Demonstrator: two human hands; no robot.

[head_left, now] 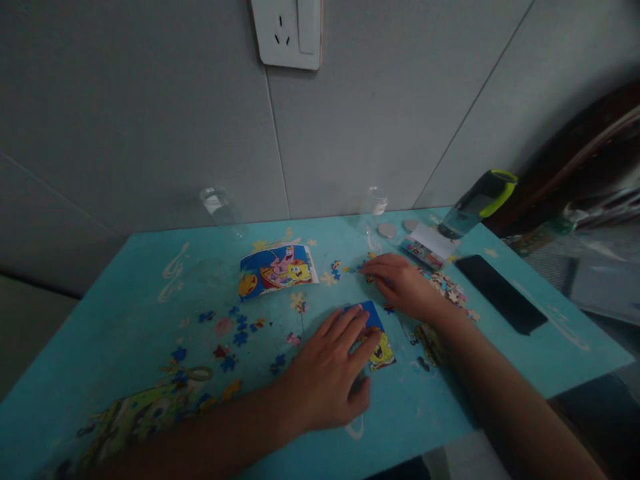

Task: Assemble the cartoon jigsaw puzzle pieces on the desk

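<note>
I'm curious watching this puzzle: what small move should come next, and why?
Probably pinch one of the loose puzzle pieces at the right hand and carry it to the assembled patch that the left hand presses flat; that patch is small, with pieces scattered around.

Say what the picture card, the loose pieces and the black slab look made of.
Picture card: thin printed paper or card; it lies slightly bowed. Loose pieces: likely printed cardboard, flat and matte. Black slab: smooth glass or plastic, probably a phone; dim light leaves it open.
</note>
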